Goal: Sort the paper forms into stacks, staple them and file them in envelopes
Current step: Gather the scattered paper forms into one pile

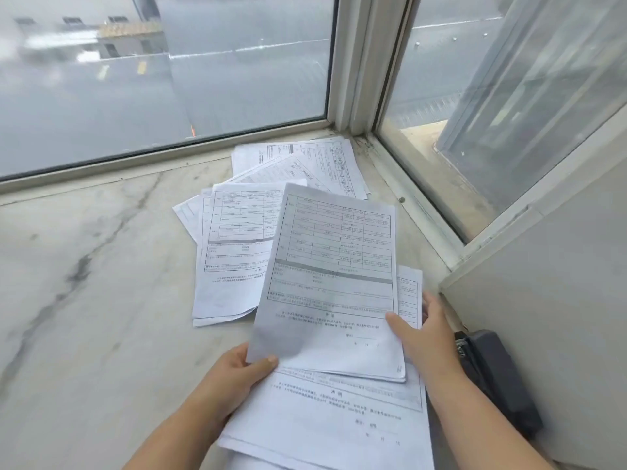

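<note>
Marble sill below corner windows (grey daylight)

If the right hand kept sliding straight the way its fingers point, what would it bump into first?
The right hand points up-left over the held form. Beyond it, likely the loose pile of forms on the marble sill; depth is unclear.

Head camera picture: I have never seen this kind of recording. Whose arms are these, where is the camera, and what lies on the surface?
The camera sits on a person's head, looking forward and down, so the two bare arms are their own. The left hand and right hand both grip a printed form by its lower corners. Under it lie more forms; further stacks lie on the marble ledge toward the window corner. A dark stapler lies at the right by the wall.
</note>
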`<state>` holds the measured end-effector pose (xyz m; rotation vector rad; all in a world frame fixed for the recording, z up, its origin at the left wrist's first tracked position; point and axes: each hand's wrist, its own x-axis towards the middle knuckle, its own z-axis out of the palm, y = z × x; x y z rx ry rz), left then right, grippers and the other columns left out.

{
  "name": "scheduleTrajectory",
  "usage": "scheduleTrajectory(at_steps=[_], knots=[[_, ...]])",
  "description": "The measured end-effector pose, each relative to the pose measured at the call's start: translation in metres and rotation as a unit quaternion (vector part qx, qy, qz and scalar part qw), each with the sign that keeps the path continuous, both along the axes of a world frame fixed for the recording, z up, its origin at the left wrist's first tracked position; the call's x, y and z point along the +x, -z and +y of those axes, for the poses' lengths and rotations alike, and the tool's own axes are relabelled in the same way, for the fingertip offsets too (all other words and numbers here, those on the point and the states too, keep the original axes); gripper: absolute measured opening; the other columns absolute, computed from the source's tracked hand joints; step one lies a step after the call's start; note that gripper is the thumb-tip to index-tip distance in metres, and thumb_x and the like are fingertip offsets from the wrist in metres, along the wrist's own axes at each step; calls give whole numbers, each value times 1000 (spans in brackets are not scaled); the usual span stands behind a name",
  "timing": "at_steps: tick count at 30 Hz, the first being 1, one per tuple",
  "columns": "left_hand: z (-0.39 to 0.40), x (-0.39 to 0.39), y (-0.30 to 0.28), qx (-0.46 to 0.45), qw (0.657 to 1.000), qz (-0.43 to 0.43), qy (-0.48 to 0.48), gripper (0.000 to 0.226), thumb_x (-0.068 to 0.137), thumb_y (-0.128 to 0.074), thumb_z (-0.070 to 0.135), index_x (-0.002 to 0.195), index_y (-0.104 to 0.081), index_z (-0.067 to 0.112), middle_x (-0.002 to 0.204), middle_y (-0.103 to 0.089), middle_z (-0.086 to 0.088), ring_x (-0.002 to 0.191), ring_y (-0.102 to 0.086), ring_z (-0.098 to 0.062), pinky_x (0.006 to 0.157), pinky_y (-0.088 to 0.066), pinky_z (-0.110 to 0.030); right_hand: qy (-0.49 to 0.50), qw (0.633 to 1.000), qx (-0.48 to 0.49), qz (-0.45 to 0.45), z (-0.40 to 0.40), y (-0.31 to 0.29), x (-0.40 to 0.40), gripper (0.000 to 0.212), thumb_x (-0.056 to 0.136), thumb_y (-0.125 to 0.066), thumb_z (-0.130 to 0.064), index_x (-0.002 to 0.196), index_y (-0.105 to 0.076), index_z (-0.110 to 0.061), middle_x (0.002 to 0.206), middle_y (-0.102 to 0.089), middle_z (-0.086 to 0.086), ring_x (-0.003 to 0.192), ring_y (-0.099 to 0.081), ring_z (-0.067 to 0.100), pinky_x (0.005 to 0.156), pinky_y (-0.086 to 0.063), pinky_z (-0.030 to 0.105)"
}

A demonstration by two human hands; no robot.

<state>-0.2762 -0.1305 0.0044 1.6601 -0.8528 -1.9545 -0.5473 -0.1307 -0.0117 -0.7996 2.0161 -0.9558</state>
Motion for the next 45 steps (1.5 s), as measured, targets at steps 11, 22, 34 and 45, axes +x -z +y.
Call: scheduleTrajectory(at_steps=[11,22,34,45], knots=[[49,88,-15,-77,992,99,-35,39,72,-66,19,107,-68,1,99,-72,-24,84,-70,-33,68,-59,-35,-10,924,39,-380,54,-46,75,30,87,-59,-5,117,-64,-1,105,-72,20,92,-72,34,72,-61,45],[67,212,-2,-46,992,-33,-109,41,74,-78,22,112,-65,12,97,-75,-3,79,-71,-16,72,-54,-30,-212,944,142,-211,22,0,215,27,92,-53,3,110,-69,-9,100,-76,5,94,-71,23,89,-56,42],[25,245,39,-99,966,-188,-144,18,97,-54,10,90,-68,20,95,-73,-2,89,-69,-22,84,-55,-41,-182,946,143,-228,19,10,223,20,99,-52,-11,114,-66,-12,105,-75,6,96,-72,24,80,-59,38],[91,251,13,4,974,-14,-226,19,96,-48,-1,101,-66,1,87,-74,-19,67,-72,-22,53,-57,-25,-165,943,144,-251,-10,14,239,30,100,-51,-34,122,-64,-17,111,-73,-1,106,-67,20,100,-49,44]])
